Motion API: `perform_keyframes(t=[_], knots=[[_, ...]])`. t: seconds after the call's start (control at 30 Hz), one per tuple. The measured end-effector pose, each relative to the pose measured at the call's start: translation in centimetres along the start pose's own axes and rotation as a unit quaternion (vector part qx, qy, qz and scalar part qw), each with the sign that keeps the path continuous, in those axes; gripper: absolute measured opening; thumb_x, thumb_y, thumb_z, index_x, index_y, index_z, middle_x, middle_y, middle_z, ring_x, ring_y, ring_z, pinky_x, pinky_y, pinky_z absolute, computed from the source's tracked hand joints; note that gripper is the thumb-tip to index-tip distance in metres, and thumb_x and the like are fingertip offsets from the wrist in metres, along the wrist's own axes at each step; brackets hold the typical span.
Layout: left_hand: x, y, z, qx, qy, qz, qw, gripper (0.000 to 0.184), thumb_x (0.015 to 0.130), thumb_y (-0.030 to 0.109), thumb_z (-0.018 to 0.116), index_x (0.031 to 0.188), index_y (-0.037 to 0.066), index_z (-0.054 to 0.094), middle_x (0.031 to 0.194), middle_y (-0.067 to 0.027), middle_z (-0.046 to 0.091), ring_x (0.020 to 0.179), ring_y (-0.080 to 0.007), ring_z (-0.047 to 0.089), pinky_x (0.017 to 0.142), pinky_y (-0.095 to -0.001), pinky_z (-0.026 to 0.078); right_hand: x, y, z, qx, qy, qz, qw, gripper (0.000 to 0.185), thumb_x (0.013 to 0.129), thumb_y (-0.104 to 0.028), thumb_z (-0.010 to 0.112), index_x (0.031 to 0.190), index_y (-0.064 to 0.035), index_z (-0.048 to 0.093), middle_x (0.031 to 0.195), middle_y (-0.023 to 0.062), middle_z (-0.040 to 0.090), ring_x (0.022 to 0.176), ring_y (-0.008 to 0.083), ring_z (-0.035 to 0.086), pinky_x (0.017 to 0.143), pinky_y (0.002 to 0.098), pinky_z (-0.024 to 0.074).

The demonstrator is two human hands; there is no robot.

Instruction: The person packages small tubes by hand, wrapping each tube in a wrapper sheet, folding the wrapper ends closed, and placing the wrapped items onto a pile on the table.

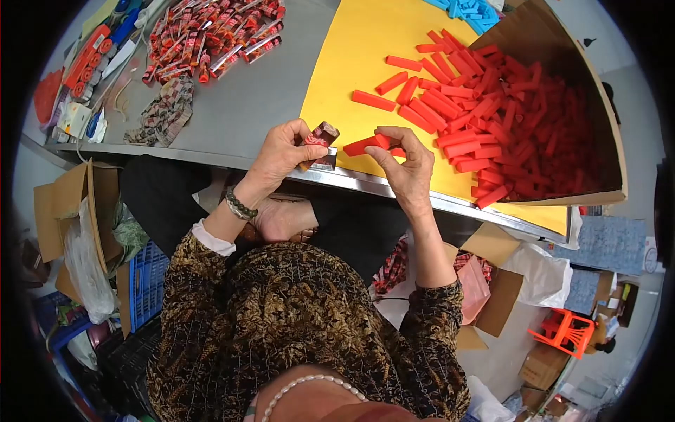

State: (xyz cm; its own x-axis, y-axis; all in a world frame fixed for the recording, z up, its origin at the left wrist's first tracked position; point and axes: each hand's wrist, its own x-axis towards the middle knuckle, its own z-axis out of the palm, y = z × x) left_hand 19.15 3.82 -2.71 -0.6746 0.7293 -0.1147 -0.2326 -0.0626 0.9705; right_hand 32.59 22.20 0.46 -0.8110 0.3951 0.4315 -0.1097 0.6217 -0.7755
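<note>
Your right hand [406, 163] pinches a red stick [365, 145] between thumb and fingers, just above the front edge of the desk [239, 105]. The stick lies nearly crosswise to you, its left end pointing at the printed wrapper [318, 146] in your left hand [285, 151] and its right end slightly farther from you. Your left thumb and fingers press on that wrapper, which seems folded or doubled, though the grip partly hides it.
</note>
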Motion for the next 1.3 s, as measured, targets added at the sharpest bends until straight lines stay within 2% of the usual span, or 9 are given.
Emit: perform_keyframes(t=[0.23, 0.33, 0.6, 0.7, 0.83, 1.0, 1.1, 1.2, 1.3], knots=[[0.2, -0.7, -0.3, 0.065, 0.011, 0.039, 0.997, 0.022, 0.076, 0.008, 0.079, 0.079, 0.004, 0.058, 0.073, -0.0002, 0.061, 0.065, -0.005, 0.056, 0.055, -0.0203, 0.046, -0.4, -0.8, 0.1, 0.034, 0.128, -0.076, 0.988, 0.034, 0.071, -0.005, 0.082, 0.097, 0.0017, 0.061, 0.094, 0.0121, 0.067, 0.081, 0.0212, 0.064, 0.074, 0.0288, 0.0508], [0.1, -0.4, -0.1, 0.12, 0.001, 0.061, 0.991, 0.02, 0.079, 0.005, 0.076, 0.08, 0.006, 0.056, 0.076, 0.0017, 0.06, 0.067, -0.002, 0.053, 0.058, -0.0174, 0.042, -0.6, -1.2, 0.2, 0.056, 0.144, -0.098, 0.983, 0.035, 0.071, -0.005, 0.082, 0.098, 0.0006, 0.06, 0.096, 0.0132, 0.067, 0.085, 0.0226, 0.064, 0.077, 0.0302, 0.0506], [0.1, 1.0, 0.9, 0.168, 0.002, 0.014, 0.986, 0.016, 0.074, 0.001, 0.077, 0.081, 0.0, 0.062, 0.08, -0.0029, 0.067, 0.072, -0.0061, 0.06, 0.066, -0.0226, 0.051, -1.4, -1.2, -0.2, 0.047, 0.092, -0.096, 0.99, 0.036, 0.071, -0.005, 0.081, 0.1, -0.0004, 0.06, 0.096, 0.014, 0.068, 0.09, 0.0253, 0.066, 0.081, 0.032, 0.0511], [-0.1, 0.9, 0.9, 0.157, -0.018, 0.025, 0.987, 0.017, 0.074, 0.002, 0.078, 0.08, 0.0, 0.062, 0.073, -0.0014, 0.065, 0.068, -0.0044, 0.056, 0.059, -0.0223, 0.047, -1.3, -0.9, -0.7, 0.044, 0.063, -0.086, 0.993, 0.035, 0.072, -0.005, 0.08, 0.1, -0.0006, 0.06, 0.097, 0.0129, 0.068, 0.09, 0.0228, 0.066, 0.081, 0.0307, 0.0512], [-0.2, 0.6, 0.9, 0.182, -0.024, 0.029, 0.983, 0.019, 0.073, 0.002, 0.079, 0.08, -0.001, 0.062, 0.07, -0.0013, 0.064, 0.063, -0.0044, 0.054, 0.057, -0.0226, 0.046, -0.9, -1.7, -1.3, 0.198, 0.068, 0.03, 0.977, 0.034, 0.073, -0.003, 0.079, 0.101, 0.0002, 0.06, 0.098, 0.0101, 0.067, 0.088, 0.016, 0.064, 0.081, 0.0272, 0.0508], [-0.6, 1.1, 1.3, 0.186, -0.037, 0.058, 0.98, 0.021, 0.073, 0.004, 0.079, 0.081, 0.002, 0.06, 0.068, 0.0024, 0.059, 0.058, -0.0023, 0.049, 0.05, -0.0205, 0.039, -0.8, -2.1, -1.9, 0.071, 0.042, -0.064, 0.995, 0.033, 0.07, -0.003, 0.081, 0.098, 0.0007, 0.062, 0.095, 0.0109, 0.068, 0.088, 0.0206, 0.065, 0.08, 0.0295, 0.0511], [-0.7, 1.4, 1.5, 0.188, -0.04, 0.048, 0.98, 0.02, 0.073, 0.003, 0.079, 0.081, 0.001, 0.061, 0.072, 0.0005, 0.061, 0.063, -0.0034, 0.052, 0.055, -0.021, 0.043, -0.6, -3.2, -2.3, 0.002, 0.038, -0.137, 0.99, 0.038, 0.068, -0.004, 0.082, 0.099, 0.0013, 0.063, 0.093, 0.0125, 0.068, 0.088, 0.0252, 0.066, 0.077, 0.0315, 0.0514], [-0.4, 0.7, 1.6, 0.173, -0.045, 0.058, 0.982, 0.022, 0.071, 0.003, 0.08, 0.082, 0.0, 0.062, 0.073, -0.0004, 0.062, 0.065, -0.0052, 0.055, 0.059, -0.0223, 0.047, -0.7, -3.0, -2.4, 0.008, 0.019, -0.114, 0.993, 0.036, 0.069, -0.003, 0.081, 0.1, 0.001, 0.062, 0.095, 0.0115, 0.068, 0.088, 0.0221, 0.066, 0.078, 0.0308, 0.0515], [-0.3, 0.4, 1.6, 0.147, -0.049, 0.055, 0.986, 0.024, 0.069, 0.004, 0.081, 0.085, 0.0, 0.063, 0.074, -0.0003, 0.063, 0.068, -0.0058, 0.055, 0.063, -0.0231, 0.048, -1.0, -2.4, -2.4, 0.144, 0.037, -0.003, 0.989, 0.033, 0.071, -0.002, 0.08, 0.099, 0.0005, 0.062, 0.095, 0.0103, 0.068, 0.089, 0.0179, 0.065, 0.079, 0.0296, 0.0515]])
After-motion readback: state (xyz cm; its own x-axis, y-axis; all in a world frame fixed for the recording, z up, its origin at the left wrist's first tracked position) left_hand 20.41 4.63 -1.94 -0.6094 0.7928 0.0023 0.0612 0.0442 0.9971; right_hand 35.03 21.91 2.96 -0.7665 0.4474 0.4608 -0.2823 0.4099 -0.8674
